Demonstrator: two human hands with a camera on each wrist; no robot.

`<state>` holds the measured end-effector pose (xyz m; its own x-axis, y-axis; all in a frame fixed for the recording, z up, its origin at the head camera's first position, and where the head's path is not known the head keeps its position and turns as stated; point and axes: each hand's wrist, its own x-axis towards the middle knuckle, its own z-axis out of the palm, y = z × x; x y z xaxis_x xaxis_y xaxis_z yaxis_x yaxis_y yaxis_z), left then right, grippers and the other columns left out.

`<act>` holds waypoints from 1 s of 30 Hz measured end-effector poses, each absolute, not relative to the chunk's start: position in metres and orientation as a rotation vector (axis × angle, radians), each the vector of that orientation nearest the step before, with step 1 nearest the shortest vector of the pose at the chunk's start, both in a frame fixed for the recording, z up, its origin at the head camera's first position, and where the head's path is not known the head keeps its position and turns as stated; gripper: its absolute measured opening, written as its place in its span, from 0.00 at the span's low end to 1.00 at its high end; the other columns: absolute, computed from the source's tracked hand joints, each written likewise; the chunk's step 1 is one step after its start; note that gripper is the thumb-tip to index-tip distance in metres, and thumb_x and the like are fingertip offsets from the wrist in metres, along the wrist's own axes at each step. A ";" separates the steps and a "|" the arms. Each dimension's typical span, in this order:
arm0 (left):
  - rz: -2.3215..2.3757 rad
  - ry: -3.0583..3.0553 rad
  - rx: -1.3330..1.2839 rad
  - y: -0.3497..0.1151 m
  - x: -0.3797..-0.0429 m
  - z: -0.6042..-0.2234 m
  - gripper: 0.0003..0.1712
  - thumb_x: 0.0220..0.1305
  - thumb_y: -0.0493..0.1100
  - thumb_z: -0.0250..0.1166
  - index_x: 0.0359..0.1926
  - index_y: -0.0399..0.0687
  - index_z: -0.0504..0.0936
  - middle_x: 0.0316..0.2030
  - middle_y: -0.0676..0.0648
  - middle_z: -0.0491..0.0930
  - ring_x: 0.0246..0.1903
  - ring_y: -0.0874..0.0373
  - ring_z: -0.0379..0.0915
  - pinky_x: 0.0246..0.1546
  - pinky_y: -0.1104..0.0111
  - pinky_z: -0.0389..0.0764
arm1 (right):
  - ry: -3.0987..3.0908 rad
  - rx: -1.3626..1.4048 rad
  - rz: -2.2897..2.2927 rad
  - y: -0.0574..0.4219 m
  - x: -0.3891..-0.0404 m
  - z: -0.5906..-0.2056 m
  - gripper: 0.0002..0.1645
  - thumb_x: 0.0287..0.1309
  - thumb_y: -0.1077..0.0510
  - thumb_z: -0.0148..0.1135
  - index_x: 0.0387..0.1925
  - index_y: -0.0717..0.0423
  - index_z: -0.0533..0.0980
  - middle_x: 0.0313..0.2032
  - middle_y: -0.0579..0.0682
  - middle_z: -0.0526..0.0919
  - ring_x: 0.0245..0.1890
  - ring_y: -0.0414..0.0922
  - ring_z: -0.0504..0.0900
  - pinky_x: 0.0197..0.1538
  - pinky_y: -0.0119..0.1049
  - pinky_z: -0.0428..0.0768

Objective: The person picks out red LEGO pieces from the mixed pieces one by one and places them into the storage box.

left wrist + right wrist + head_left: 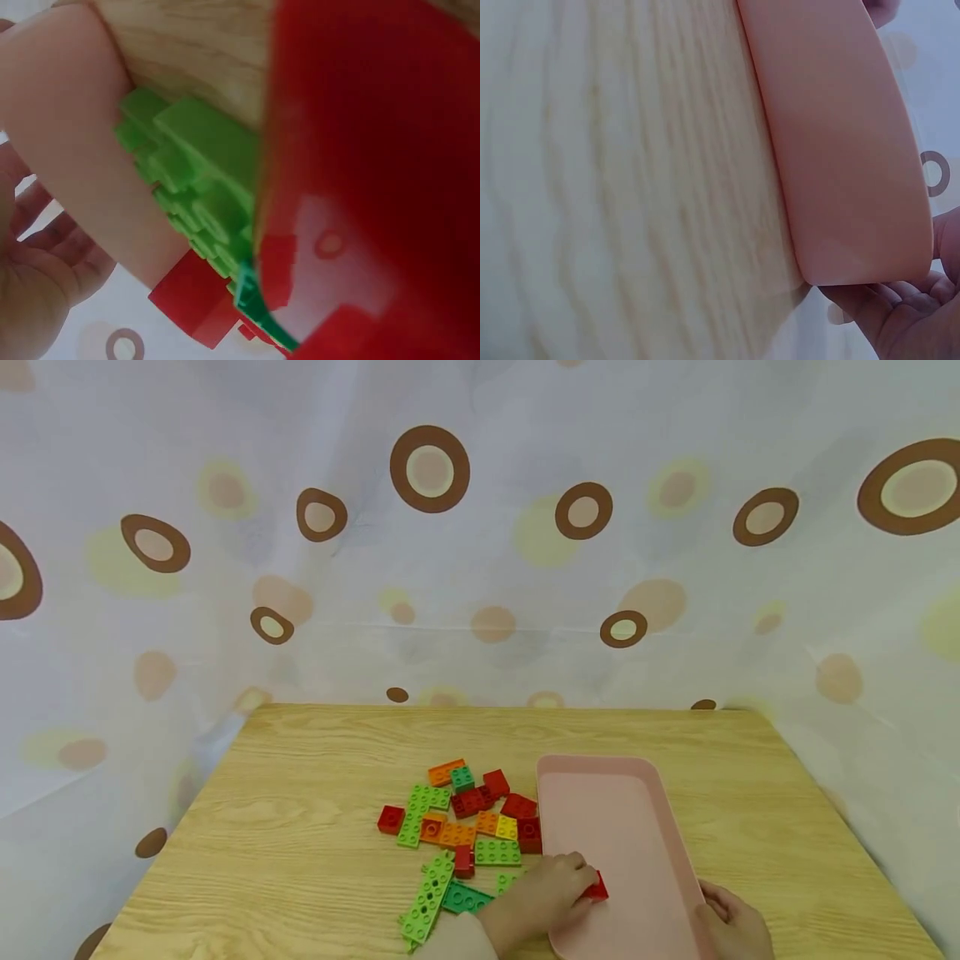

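Observation:
Reaching over the near part of a pink tray [600, 818], my left hand [543, 893] holds a small red brick [598, 887] at its fingertips. The fingers partly cover that brick. In the left wrist view, the left hand [45, 255] shows past the tray's side wall [75, 142], and the held brick is out of sight there. My right hand [735, 924] grips the tray's right rim near the front. From the right wrist, that hand [907, 315] appears curled at the end of the tray's wall [847, 165].
Left of the tray lie several building bricks: a long light-green piece [429, 897], a dark-green plate [465, 897], orange bricks [457, 835], a yellow brick [507, 827] and red bricks [391, 819]. They rest on a wooden table [285, 827]. A patterned curtain [480, 560] hangs around it.

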<state>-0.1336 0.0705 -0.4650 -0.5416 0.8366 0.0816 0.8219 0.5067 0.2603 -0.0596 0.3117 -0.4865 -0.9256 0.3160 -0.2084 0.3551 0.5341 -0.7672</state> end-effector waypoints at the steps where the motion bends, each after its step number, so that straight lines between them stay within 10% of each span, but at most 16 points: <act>1: 0.383 2.666 1.496 0.071 -0.134 -0.467 0.08 0.57 0.46 0.59 0.38 0.53 0.77 0.30 0.58 0.73 0.26 0.72 0.64 0.29 0.84 0.65 | 2.718 0.599 -1.367 0.311 -0.059 -0.486 0.25 0.51 0.62 0.47 0.51 0.73 0.65 0.42 0.65 0.77 0.31 0.32 0.74 0.32 0.27 0.74; 15: 0.190 2.694 1.468 0.077 -0.131 -0.470 0.05 0.56 0.47 0.59 0.34 0.55 0.78 0.24 0.58 0.71 0.22 0.70 0.61 0.23 0.81 0.63 | 2.762 0.621 -1.369 0.308 -0.058 -0.486 0.23 0.53 0.63 0.48 0.50 0.74 0.66 0.41 0.66 0.77 0.31 0.31 0.74 0.32 0.25 0.73; 30: 0.969 2.888 1.269 0.036 -0.163 -0.464 0.20 0.56 0.42 0.60 0.50 0.45 0.70 0.49 0.44 0.69 0.50 0.55 0.63 0.50 0.69 0.67 | 2.724 0.647 -1.367 0.309 -0.058 -0.486 0.24 0.53 0.63 0.48 0.51 0.73 0.65 0.41 0.65 0.78 0.30 0.29 0.73 0.32 0.25 0.73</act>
